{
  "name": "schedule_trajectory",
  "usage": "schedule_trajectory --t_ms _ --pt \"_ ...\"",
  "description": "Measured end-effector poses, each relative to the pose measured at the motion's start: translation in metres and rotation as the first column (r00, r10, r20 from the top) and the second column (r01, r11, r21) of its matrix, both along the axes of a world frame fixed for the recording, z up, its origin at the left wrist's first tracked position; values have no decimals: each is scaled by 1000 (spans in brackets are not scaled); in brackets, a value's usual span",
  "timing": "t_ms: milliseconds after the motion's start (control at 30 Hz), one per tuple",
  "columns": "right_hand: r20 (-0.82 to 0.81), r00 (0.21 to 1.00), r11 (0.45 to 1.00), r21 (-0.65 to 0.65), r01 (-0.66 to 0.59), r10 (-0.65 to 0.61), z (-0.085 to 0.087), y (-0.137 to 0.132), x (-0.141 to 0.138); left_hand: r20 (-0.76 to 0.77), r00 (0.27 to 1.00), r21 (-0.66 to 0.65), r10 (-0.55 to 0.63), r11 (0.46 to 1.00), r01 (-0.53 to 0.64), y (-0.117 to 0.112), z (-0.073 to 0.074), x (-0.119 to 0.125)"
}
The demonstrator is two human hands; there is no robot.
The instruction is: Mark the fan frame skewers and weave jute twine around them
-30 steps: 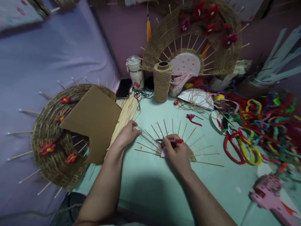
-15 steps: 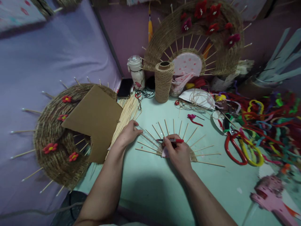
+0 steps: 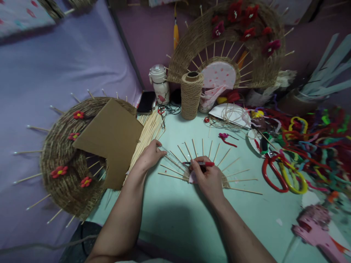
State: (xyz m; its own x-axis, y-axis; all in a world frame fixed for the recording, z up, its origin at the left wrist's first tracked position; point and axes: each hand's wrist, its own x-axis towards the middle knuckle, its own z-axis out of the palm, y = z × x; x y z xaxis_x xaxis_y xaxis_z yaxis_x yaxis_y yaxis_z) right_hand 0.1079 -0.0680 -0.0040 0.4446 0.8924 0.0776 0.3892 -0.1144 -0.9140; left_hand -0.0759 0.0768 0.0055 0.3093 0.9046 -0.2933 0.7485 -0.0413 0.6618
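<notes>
Half-round stick-and-twine fan [image 3: 185,175] lies flat on the pale green tabletop [image 3: 260,219], nearer the person than the jute twine spool [image 3: 192,98]. Its thin wooden sticks [image 3: 203,148] are already spread in a full ray, and a narrow woven twine band [image 3: 225,181] edges the cloth patch [image 3: 193,178] at the base. Beyond that band the sticks are bare, so the weaving looks to be at an early stage; the larger fan [image 3: 203,31] behind the spool has a far broader band and red flowers [image 3: 249,34]. The left hand [image 3: 150,156], nearly closed, pinches the outer end of a clear ruler [image 3: 173,159], which slants along the sticks, nearer than the spool and to its left. The right hand [image 3: 206,179], nearer than the spool, is curled in a writing grip round a red-ended marker pen [image 3: 210,164]; whether its tip touches a stick I cannot tell.
</notes>
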Motion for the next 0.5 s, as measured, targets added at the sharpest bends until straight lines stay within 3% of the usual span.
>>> schedule_trajectory --t_ms 500 --pt "-8 1000 1000 -15 -12 11 -2 0 1 -31 999 11 8 1000 -8 0 1 1"
